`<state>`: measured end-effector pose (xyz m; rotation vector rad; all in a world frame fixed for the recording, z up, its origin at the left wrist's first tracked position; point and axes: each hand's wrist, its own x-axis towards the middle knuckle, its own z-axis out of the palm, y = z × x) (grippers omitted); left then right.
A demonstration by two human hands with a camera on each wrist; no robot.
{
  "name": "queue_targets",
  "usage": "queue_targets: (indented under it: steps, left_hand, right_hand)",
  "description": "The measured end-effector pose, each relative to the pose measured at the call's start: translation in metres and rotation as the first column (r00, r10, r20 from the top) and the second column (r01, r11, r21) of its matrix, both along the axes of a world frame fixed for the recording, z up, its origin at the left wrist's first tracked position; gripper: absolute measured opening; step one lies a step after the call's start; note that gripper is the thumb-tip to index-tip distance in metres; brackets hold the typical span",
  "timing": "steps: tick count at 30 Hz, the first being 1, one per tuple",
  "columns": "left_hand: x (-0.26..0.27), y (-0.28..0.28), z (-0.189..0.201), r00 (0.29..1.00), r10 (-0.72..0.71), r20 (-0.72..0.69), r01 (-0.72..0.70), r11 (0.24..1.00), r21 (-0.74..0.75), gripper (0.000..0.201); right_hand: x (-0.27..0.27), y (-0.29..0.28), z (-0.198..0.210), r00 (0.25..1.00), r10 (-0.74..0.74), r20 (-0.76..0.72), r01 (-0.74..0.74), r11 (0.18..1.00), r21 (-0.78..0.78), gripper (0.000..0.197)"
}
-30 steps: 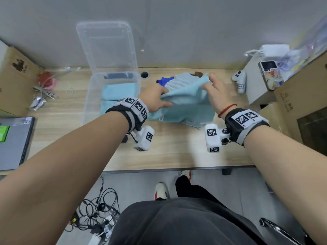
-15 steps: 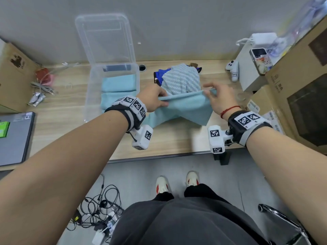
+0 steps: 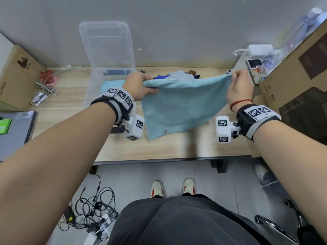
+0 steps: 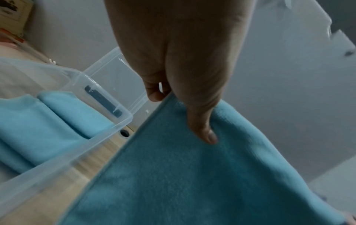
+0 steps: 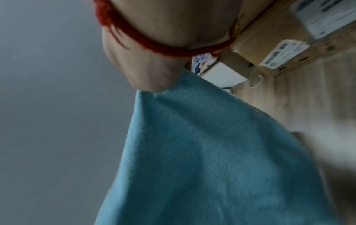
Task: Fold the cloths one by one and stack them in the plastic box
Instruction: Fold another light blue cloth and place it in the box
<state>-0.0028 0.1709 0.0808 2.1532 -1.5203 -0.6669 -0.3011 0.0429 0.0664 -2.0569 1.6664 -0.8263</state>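
A light blue cloth (image 3: 178, 106) hangs spread out above the wooden table (image 3: 168, 147), held by its two upper corners. My left hand (image 3: 139, 85) pinches the left corner, the thumb lying on the cloth (image 4: 192, 175) in the left wrist view. My right hand (image 3: 238, 85) pinches the right corner; in the right wrist view the cloth (image 5: 202, 159) drops from the fist. The clear plastic box (image 3: 92, 89) stands to the left, lid up, with folded blue cloths (image 4: 48, 121) inside. A small pile of other cloths (image 3: 178, 76) lies behind the held one.
Cardboard boxes (image 3: 297, 82) crowd the right side, with a phone (image 3: 254, 68) and a white charger (image 3: 258, 49) beside them. A cardboard box (image 3: 16, 76), cables (image 3: 46, 87) and a laptop (image 3: 14, 131) occupy the left. The table's front edge (image 3: 168, 160) is near my body.
My hands have moved apart and lifted, stretching the bunched blue cloth into a flat hanging sheet. The pile behind it is now mostly hidden.
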Motion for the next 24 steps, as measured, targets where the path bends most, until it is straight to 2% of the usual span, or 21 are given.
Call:
queue_targets:
  steps: [3, 7, 9, 12, 13, 14, 16, 18, 20, 24]
  left_hand:
    - [0.001, -0.01, 0.031, 0.947, 0.113, -0.3, -0.171, 0.97, -0.173, 0.021]
    - [0.001, -0.018, 0.057, 0.801, 0.124, -0.586, -0.372, 0.87, -0.324, 0.02]
    - [0.001, -0.02, 0.06, 0.725, 0.073, -0.685, -0.411, 0.844, -0.345, 0.02]
    - [0.0, -0.017, 0.041, 0.652, 0.062, -0.755, -0.407, 0.869, -0.28, 0.043]
    - [-0.001, -0.014, 0.028, 0.665, 0.087, -0.742, -0.383, 0.892, -0.239, 0.046]
    - [-0.003, -0.01, 0.012, 0.708, 0.126, -0.695, -0.348, 0.919, -0.188, 0.043]
    - [-0.008, 0.001, -0.024, 0.849, 0.189, -0.493, -0.25, 0.966, -0.061, 0.035]
    - [-0.013, 0.014, -0.061, 0.937, 0.179, -0.299, -0.166, 0.984, 0.069, 0.038]
    - [-0.023, 0.029, -0.094, 0.974, 0.144, -0.177, -0.111, 0.976, 0.187, 0.04]
    - [-0.047, 0.057, -0.143, 0.999, 0.033, -0.039, -0.014, 0.91, 0.414, 0.049]
  right_hand:
    - [0.006, -0.02, 0.029, 0.982, 0.078, 0.17, -0.054, 0.988, -0.144, 0.024]
    - [0.006, -0.032, 0.059, 0.939, 0.075, 0.336, 0.019, 0.963, -0.268, 0.031]
    - [0.003, -0.032, 0.061, 0.924, 0.06, 0.378, 0.052, 0.959, -0.279, 0.03]
    - [-0.005, -0.024, 0.04, 0.945, 0.006, 0.328, 0.053, 0.984, -0.17, 0.031]
    - [-0.009, -0.02, 0.026, 0.956, -0.016, 0.293, 0.05, 0.993, -0.111, 0.031]
    - [-0.015, -0.014, 0.01, 0.967, -0.043, 0.252, 0.055, 0.998, -0.042, 0.031]
    - [-0.027, 0.001, -0.024, 0.981, -0.073, 0.182, 0.056, 0.994, 0.093, 0.032]
    - [-0.04, 0.016, -0.059, 0.982, -0.048, 0.183, 0.004, 0.972, 0.236, 0.029]
    - [-0.052, 0.031, -0.092, 0.99, -0.016, 0.141, -0.037, 0.929, 0.368, 0.024]
    - [-0.074, 0.058, -0.152, 0.995, 0.095, 0.027, -0.094, 0.836, 0.54, 0.034]
